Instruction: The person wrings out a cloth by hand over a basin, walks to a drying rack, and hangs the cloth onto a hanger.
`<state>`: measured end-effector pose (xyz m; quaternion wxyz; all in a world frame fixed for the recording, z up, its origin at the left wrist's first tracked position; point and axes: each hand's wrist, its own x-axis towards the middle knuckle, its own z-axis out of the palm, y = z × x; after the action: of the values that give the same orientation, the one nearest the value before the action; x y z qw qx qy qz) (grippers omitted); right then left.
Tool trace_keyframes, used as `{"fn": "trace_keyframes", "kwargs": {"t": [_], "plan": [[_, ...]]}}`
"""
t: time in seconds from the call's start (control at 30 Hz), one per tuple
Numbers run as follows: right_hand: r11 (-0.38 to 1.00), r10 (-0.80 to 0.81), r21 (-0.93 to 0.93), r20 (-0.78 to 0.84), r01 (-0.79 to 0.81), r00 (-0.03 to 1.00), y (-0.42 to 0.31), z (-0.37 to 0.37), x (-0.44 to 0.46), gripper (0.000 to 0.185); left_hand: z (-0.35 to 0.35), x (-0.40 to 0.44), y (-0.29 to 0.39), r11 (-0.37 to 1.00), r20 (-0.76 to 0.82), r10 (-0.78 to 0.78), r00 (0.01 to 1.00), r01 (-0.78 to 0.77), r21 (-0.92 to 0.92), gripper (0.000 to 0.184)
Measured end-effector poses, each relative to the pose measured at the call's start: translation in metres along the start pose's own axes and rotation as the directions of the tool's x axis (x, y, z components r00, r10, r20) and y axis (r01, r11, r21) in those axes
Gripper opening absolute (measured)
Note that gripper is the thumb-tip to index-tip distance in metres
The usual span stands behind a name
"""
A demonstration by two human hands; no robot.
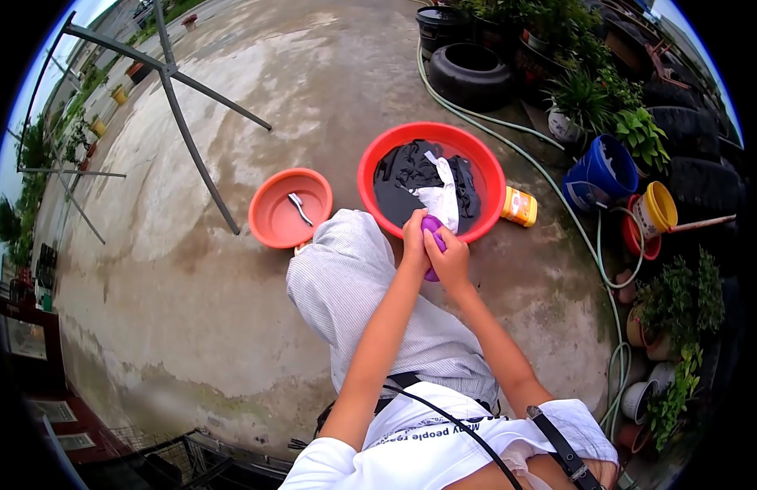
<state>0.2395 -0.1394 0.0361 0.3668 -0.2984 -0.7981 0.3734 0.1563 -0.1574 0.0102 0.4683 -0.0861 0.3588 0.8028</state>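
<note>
My left hand (pixel 414 237) and my right hand (pixel 449 255) are closed together around a purple object (pixel 432 224). It bulges out above and below my fingers; the grip hides its shape, so I cannot make out its kind. Both hands are just over the near rim of a large red basin (pixel 494 184). Dark clothes (pixel 411 167) lie bunched in that basin, with a white cloth (pixel 445 192) on top of them. Left of it stands a smaller orange-red basin (pixel 268 220), in which a scrub brush (pixel 300 208) with a white handle rests.
A yellow-orange container (pixel 520 207) stands against the red basin's right side. A green hose (pixel 532 159) runs along the concrete. Buckets, including a blue bucket (pixel 589 175) and a yellow bucket (pixel 658 208), tires and potted plants line the right. A metal frame (pixel 182 122) stands left.
</note>
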Motion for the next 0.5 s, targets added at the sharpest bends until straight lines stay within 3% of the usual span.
{"fn": "trace_keyframes", "kwargs": {"t": [0.03, 0.13, 0.27, 0.4, 0.5], "plan": [[0.997, 0.058, 0.043, -0.019, -0.058, 0.998, 0.004, 0.0, 0.01, 0.028, 0.0, 0.002, -0.003, 0.997, 0.055, 0.071, 0.996, -0.07, -0.026, 0.018], [0.987, 0.164, 0.001, -0.02, -0.164, 0.986, 0.016, -0.006, 0.038, 0.032, 0.005, 0.004, -0.006, 0.99, 0.061, -0.052, 0.997, 0.059, -0.131, 0.018], [0.981, 0.19, -0.023, -0.059, -0.191, 0.98, 0.024, -0.005, 0.04, 0.034, -0.002, 0.01, -0.013, 0.995, 0.054, 0.037, 0.998, -0.032, -0.092, 0.017], [1.0, 0.02, -0.014, -0.062, -0.021, 0.998, 0.0, -0.002, 0.009, 0.029, 0.002, -0.001, 0.001, 0.994, -0.02, 0.094, 0.995, -0.095, -0.049, 0.02], [0.999, -0.036, -0.042, -0.042, 0.035, 0.998, 0.002, 0.001, -0.001, 0.026, -0.01, 0.005, 0.002, 1.0, -0.025, -0.012, 1.0, 0.013, 0.028, 0.019]]}}
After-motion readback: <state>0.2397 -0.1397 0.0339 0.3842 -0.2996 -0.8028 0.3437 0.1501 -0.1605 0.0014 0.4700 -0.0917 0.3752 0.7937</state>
